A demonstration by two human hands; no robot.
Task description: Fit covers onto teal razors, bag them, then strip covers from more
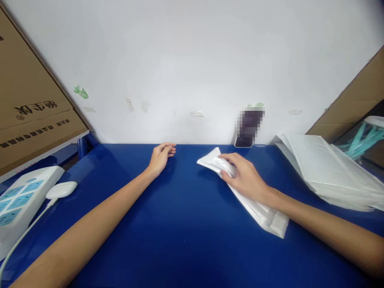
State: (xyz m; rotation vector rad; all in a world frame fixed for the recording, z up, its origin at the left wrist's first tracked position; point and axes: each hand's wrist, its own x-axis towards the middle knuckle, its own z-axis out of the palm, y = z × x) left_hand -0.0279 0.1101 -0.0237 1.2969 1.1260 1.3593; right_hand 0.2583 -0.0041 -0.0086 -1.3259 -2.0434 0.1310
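Note:
My right hand (247,176) pinches a white plastic bag (265,218) between thumb and fingers. The bag is long and folded, with one pointed corner sticking out to the left past my fingertips and its other end trailing under my wrist. Part of it is hidden beneath the palm. Over by the back edge of the blue table (168,240), my left hand (161,160) holds nothing. Its fingers are loosely bent and point right, a little apart, and a gap separates it from the bag.
A stack of flat white bags (330,168) lies at the right. Against the wall leans a phone (250,128), partly blurred. On the left are a power strip (27,200) and a white charger (61,190) with its cable. Cardboard (36,92) stands behind them.

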